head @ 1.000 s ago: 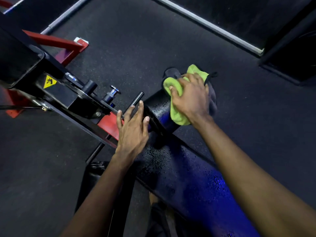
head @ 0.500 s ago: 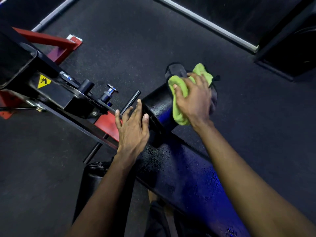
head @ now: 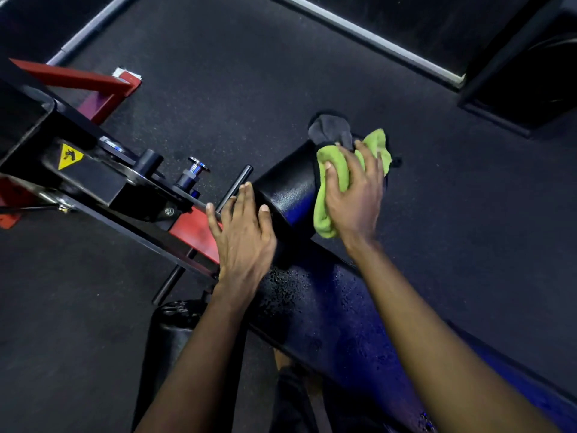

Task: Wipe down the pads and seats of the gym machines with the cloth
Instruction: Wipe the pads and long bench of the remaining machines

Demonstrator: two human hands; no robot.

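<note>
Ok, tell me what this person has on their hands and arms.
Nothing is worn on either. The left hand and right hand show no gloves, rings or watch. The left forearm and right forearm are uncovered too, with no sleeve, band or marking in view down to the picture's edge.

we see a dark speckled rubber floor crossed by a pale strip. at left, a red frame foot, a yellow warning sticker and a chrome knob.

Glossy roller pad, fuzzy cloth
</note>
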